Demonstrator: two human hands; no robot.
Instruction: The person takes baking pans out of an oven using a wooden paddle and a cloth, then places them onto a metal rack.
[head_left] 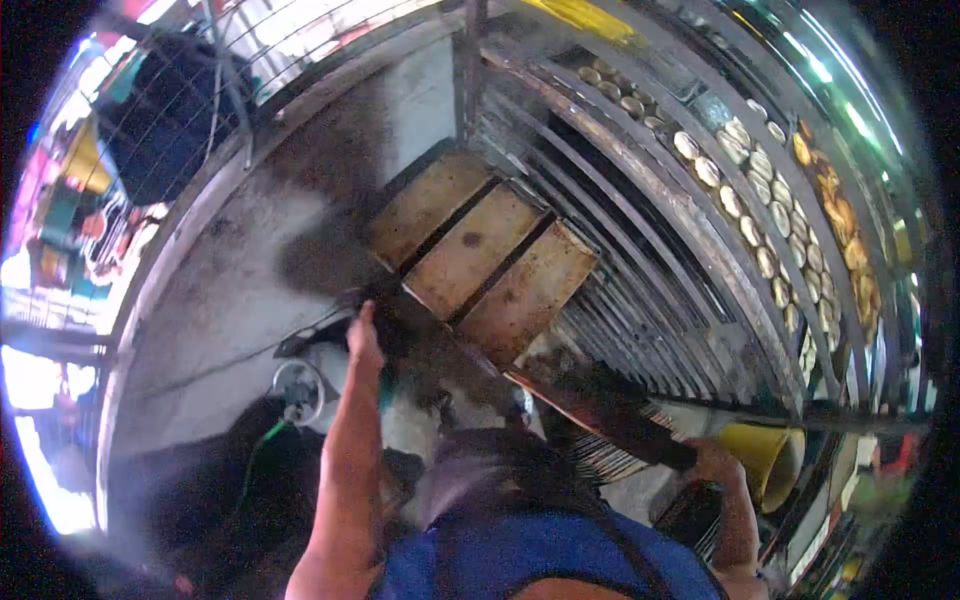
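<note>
Three rusty brown trays or panels (470, 240) lie side by side at the centre, with dark gaps between them. A long dark board or bar (600, 410) runs diagonally along their near side, in front of my body. My right hand (712, 460) is closed round its lower right end. At the upper left end is my left hand (366, 325), beside a dark, blurred area; its fingers look pressed together, and what they hold I cannot make out.
Slatted racks (650, 170) curve along the right, bearing rows of round pale pieces (730, 200) and golden-brown pieces (845, 220). A yellow container (757, 455) stands beside my right hand. Wire mesh and a dark-clothed person (165, 115) are at the upper left.
</note>
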